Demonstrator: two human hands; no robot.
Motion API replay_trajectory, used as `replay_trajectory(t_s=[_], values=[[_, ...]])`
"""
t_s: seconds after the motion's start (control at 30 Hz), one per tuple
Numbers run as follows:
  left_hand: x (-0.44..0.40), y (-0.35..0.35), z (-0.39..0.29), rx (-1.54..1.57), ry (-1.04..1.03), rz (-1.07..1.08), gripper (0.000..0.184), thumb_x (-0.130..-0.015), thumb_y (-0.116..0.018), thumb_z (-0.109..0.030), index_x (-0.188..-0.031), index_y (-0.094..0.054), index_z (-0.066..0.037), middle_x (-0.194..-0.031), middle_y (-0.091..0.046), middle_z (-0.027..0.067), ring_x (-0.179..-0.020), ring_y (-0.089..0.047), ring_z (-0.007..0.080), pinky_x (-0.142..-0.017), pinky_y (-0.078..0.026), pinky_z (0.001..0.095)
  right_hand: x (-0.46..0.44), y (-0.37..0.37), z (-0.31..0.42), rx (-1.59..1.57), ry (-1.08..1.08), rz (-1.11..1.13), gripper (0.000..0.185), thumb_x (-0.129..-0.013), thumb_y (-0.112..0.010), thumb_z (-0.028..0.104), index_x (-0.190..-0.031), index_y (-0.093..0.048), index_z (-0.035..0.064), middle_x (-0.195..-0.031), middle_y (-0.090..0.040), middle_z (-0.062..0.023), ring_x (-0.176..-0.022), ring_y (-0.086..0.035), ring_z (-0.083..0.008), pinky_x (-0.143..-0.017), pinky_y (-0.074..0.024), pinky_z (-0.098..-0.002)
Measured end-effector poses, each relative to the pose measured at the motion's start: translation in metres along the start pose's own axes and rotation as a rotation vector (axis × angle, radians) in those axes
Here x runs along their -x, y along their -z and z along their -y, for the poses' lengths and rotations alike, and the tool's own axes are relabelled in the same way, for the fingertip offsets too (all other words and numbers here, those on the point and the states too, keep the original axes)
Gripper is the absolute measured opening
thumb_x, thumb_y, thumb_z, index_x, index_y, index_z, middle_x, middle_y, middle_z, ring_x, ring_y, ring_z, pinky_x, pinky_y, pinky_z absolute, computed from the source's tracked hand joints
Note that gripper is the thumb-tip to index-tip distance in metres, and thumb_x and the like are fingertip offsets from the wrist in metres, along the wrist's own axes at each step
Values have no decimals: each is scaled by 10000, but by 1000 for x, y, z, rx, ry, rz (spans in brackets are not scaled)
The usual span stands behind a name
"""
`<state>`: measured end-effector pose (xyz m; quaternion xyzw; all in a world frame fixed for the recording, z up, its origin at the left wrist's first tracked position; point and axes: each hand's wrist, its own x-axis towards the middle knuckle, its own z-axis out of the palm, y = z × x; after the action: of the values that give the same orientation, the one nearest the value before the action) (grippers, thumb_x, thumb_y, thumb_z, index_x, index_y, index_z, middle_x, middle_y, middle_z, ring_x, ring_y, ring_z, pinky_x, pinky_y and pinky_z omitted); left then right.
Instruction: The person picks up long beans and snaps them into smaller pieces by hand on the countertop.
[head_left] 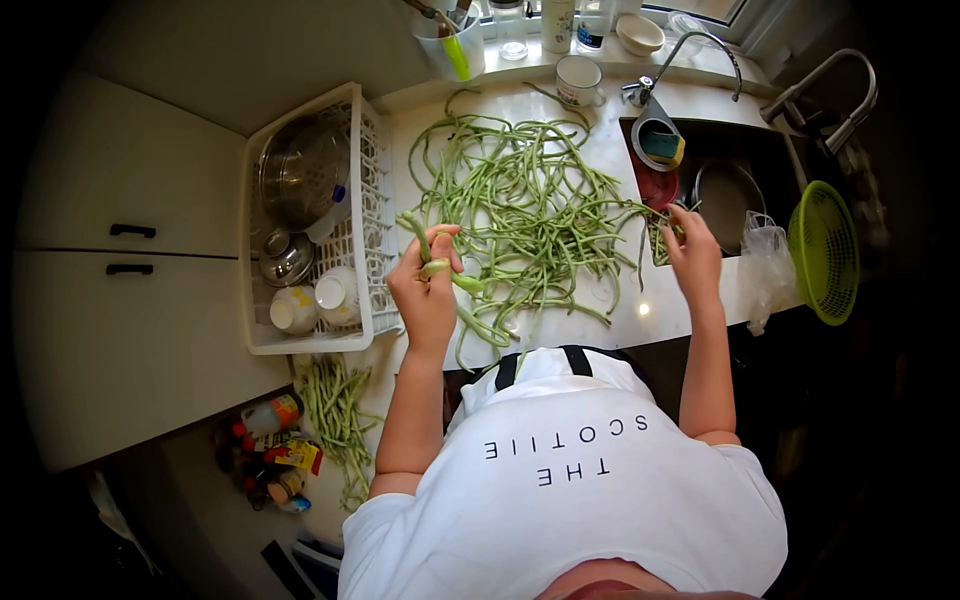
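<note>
White shirt [590, 505], held beans [435, 268] aslant

Wide, downward head-worn view

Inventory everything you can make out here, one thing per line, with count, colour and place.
Long beans: uncountable, green, heaped centre, more lower left
Counter: one, white, beneath the beans
Basket: one, white, left
Metal bowl: one, silver, in basket
Pot lid: one, silver, in basket
Crockery: two, mostly white, in basket
Mug: one, white, behind the beans
Utensil holder: one, whitish, back left
Sink: one, dark, right
Pan: one, grey, in sink
Sponge: one, yellow-green, above sink
Taps: two, silver, behind sink
Plastic bag: one, clear, right
Colander: one, green, far right
Left hand: one, holding beans
Right hand: one, near sink
</note>
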<state>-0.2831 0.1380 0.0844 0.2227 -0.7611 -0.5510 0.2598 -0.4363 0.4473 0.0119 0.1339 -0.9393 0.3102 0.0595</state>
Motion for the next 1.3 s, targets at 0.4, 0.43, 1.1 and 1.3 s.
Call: replay_trajectory(t_s=[0.4,0.43,1.1,1.3], values=[[11,-23,-5,64,33,74,267,-996,-579,-235,-1063,-686,0,-597,-542,8,-534,-475,66,-497,-366,248,36,-31,157,-370,780,165,106,-819,-679,106,-872,-604,54,-730,-557,-46,-611,-590,-220,-523,-470,-345],[14,-27,1,31,21,61,267,-993,-581,-231,-1080,-682,1,-587,-530,21,-521,-460,80,-491,-363,264,37,-35,160,-374,782,168,106,-819,-679,106,-872,-604,54,-730,-557,-46,-611,-590,-220,-523,-470,-345],[11,-19,12,267,195,352,368,-1045,-473,-301,-1140,-636,14,-586,-460,-29,-530,-385,44,-507,-302,215,-10,-27,88,-829,-172,159,202,-971,-532,154,-896,-662,19,-745,-577,20,-629,-461,-43,-560,-354,-212],[9,-17,7,369,249,385,317,-1029,-513,-272,-1036,-655,11,-592,-472,-23,-539,-399,49,-520,-316,215,-23,11,8,266,-109,166,283,-876,-632,123,-1155,-657,79,-995,-688,-104,-871,-669,-285,-733,-520,-358]])
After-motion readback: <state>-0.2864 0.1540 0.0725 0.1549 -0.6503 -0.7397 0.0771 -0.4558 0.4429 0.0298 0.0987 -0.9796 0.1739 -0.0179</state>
